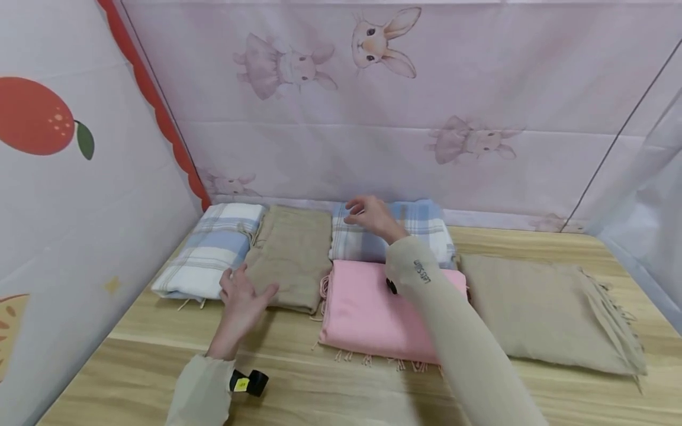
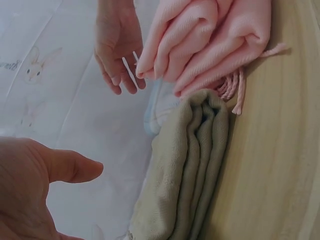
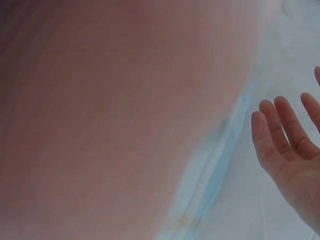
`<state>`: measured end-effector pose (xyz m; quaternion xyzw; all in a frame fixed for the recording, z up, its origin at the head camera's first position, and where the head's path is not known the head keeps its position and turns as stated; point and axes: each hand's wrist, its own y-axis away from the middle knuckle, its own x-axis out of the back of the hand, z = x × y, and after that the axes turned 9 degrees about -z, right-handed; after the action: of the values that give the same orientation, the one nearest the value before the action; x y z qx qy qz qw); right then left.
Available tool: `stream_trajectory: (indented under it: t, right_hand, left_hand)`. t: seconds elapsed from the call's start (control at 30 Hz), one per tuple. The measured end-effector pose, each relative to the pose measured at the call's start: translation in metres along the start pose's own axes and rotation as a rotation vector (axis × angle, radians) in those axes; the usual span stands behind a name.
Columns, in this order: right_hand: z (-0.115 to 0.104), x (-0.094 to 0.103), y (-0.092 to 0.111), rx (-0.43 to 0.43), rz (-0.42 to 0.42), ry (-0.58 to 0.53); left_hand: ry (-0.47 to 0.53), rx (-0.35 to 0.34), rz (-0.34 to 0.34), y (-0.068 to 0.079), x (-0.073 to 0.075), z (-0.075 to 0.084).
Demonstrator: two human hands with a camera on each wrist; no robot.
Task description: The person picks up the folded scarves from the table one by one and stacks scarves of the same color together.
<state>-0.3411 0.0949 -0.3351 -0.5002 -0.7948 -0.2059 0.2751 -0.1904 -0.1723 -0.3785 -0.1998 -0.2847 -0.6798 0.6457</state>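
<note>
Folded scarves with fringed edges lie on a wooden table. My left hand (image 1: 242, 302) is spread above the near end of a folded khaki scarf (image 1: 295, 254), beside a blue-and-white plaid scarf (image 1: 205, 248); it holds nothing. Over another blue-and-white plaid scarf (image 1: 426, 228) at the back hovers my right hand (image 1: 375, 218), fingers loosely bent and holding nothing. A pink scarf (image 1: 373, 319) lies in front of that one, partly hidden by my right sleeve. Its layered folds show in the left wrist view. Blurred skin fills much of the right wrist view.
Farther right lies a wider khaki scarf (image 1: 549, 313) with fringe at its right end. A pink rabbit-print cloth wall (image 1: 330, 148) stands right behind the scarves. On the left rises a white fabric wall (image 1: 122, 207) with a red scalloped edge. The wooden tabletop (image 1: 319, 390) shows in front.
</note>
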Motion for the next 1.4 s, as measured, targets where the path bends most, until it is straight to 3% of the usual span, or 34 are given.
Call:
stream_trajectory:
  t: [0.17,0.3,0.53,0.7,1.0,1.13,1.27,1.4]
  right_hand:
    - [-0.004,-0.008,-0.005,0.008,-0.016,-0.01]
    - [-0.011,-0.016,-0.01,0.028,-0.034,-0.007]
    - [-0.019,-0.028,-0.021,0.037,-0.073,0.008]
    - [-0.022,-0.033,-0.027,0.011,-0.081,-0.003]
    - [-0.025,-0.036,-0.034,-0.001,-0.174,-0.011]
    - [-0.025,-0.036,-0.037,0.023,-0.233,0.003]
    - [-0.024,-0.039,-0.038,0.003,-0.294,-0.013]
    - [-0.025,-0.041,-0.038,-0.037,-0.322,-0.047]
  left_hand:
    - [0.02,0.028,0.033,-0.002,0.0,-0.005]
    - [0.019,0.056,0.019,-0.002,-0.001,-0.01]
    - [-0.144,0.101,-0.065,-0.001,0.016,-0.023]
    - [-0.163,0.12,-0.166,0.001,0.028,-0.025]
    - [-0.196,0.097,-0.236,0.0,0.024,-0.018]
    - [-0.104,0.106,-0.275,0.001,0.022,-0.015]
    - [0.077,0.134,-0.294,0.0,0.018,-0.013]
    - [0.377,0.133,-0.27,-0.004,0.013,-0.01]
